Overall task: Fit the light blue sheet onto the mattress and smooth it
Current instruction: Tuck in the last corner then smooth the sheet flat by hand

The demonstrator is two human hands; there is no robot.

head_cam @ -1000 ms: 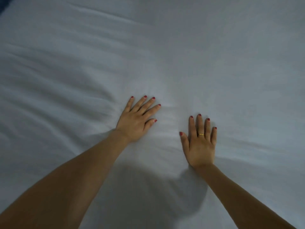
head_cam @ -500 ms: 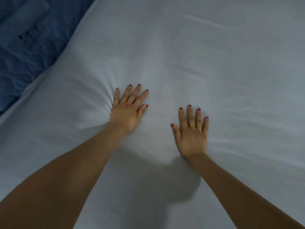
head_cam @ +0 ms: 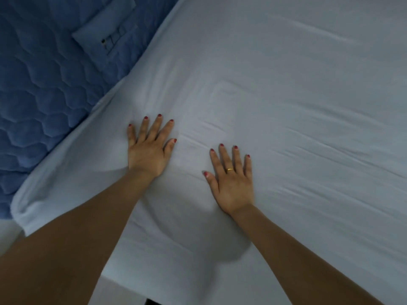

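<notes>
Two hands lie flat, palms down, on a light blue sheet (head_cam: 286, 95) spread over a mattress. Neither hand has a grip on anything: the left hand (head_cam: 148, 148) and the right hand (head_cam: 233, 183) both press with fingers straight and spread. A gold ring (head_cam: 229, 169) sits on one finger of the right hand. The sheet lies directly under both palms and extends away from them on every side. Shallow creases run out to the right of the right hand and just beyond both sets of fingertips. Beyond the left hand, the sheet's edge wraps a mattress corner. Past that edge lies one dark blue quilted cover (head_cam: 44, 95), carrying one small blue fabric pouch (head_cam: 105, 29). The risk, as a judgement: pushing unevenly toward the corner could bunch fabric into new folds or pull the edge loose.
</notes>
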